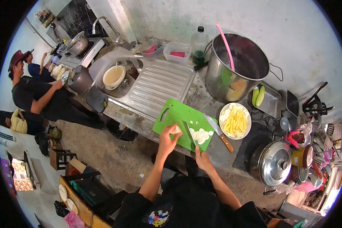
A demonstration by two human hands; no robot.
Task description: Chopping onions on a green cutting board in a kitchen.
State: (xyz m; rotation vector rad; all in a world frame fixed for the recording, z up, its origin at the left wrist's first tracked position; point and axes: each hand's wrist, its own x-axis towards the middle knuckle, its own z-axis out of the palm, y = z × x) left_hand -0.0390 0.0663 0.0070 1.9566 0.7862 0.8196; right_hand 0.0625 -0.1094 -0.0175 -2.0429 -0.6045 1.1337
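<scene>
A green plastic cutting board (176, 114) lies on the counter before me. My left hand (168, 139) is over its left part and holds a small pale piece of food (175, 130) in its fingers. My right hand (203, 158) grips a kitchen knife (190, 134), its blade over the board beside a pile of white round slices (200, 135). A second knife with a wooden handle (226, 143) rests with its blade across the board's right edge. Right of it, a white bowl (249, 125) holds yellow strips (234, 122) and white slices.
A steel sink (165, 85) with stacked bowls (114, 77) lies left; a large steel pot (230, 82) stands behind the board. Two green vegetables (260, 96) lie in a metal tray (270, 104). A lidded pot (275, 164) is at right. Other people (31, 94) stand at far left.
</scene>
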